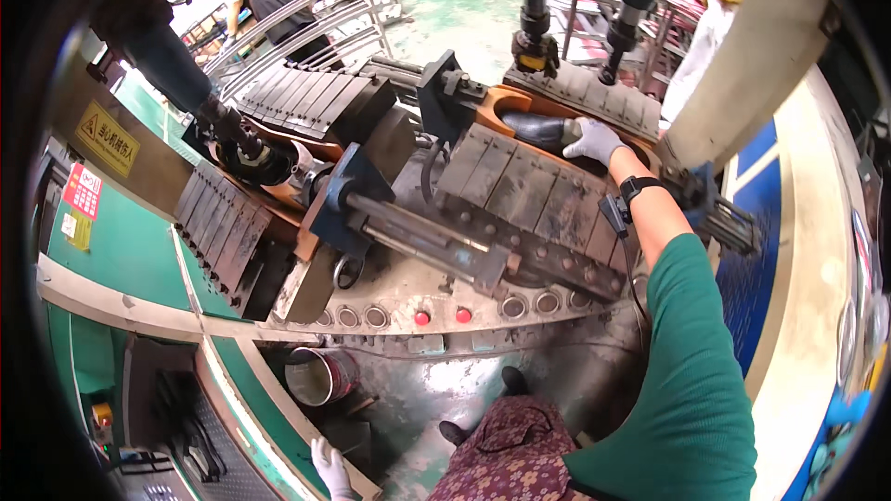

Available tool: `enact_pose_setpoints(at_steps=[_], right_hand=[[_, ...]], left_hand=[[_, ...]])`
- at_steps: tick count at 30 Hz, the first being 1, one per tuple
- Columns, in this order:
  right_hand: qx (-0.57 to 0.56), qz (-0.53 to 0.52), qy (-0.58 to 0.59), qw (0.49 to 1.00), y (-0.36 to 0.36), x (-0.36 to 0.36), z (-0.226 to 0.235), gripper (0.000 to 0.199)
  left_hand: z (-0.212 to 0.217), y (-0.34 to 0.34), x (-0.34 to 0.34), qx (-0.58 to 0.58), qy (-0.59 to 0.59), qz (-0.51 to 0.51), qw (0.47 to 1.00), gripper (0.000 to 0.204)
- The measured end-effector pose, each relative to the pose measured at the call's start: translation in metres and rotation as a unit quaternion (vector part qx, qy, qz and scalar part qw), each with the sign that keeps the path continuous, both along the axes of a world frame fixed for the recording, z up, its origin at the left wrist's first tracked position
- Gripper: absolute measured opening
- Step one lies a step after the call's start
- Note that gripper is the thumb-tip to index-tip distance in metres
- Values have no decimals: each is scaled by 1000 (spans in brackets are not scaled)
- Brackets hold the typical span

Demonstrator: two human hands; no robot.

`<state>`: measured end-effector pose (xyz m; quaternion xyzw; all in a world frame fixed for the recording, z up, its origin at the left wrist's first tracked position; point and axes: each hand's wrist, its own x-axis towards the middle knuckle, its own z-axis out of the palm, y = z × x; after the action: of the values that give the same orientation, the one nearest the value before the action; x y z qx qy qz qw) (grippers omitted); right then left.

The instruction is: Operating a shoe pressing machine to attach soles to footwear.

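My right hand (594,141), in a pale glove, reaches out to the far right press station. Its fingers are closed on the near end of a dark shoe (536,129), which lies inside an orange curved cradle (492,109). Part of the shoe is hidden by the hand. Low at the left, my left hand (330,468), also gloved, hangs beside the machine's green side panel, fingers stretched out and apart from the shoe. A thin dark line shows near its fingers; I cannot make out what it is.
Slatted metal blocks (520,181) and a blue clamp with rods (348,199) fill the machine bed. Dark press heads (534,46) hang above. Two red buttons (422,318) line the front edge. A bucket (320,378) stands on the floor. Another person (274,5) is at the back left.
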<state>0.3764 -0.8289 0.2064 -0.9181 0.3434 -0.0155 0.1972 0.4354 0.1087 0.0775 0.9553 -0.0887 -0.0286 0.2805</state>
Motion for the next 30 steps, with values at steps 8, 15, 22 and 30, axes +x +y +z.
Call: enact_pose_setpoints(at_steps=[8, 15, 22, 30], right_hand=[[18, 17, 3, 1000, -9, 8, 5, 74], [7, 39, -175, 984, 10, -21, 45, 82], [250, 50, -414, 874, 123, -98, 83, 73], [420, 165, -365, 814, 436, -72, 157, 76]], left_hand=[[-42, -6, -92, -58, 66, -81, 993, 31], [-24, -42, -77, -147, 103, 76, 981, 33], [198, -191, -1, -184, 17, -273, 944, 36], [279, -232, -5, -300, 46, -449, 841, 73]])
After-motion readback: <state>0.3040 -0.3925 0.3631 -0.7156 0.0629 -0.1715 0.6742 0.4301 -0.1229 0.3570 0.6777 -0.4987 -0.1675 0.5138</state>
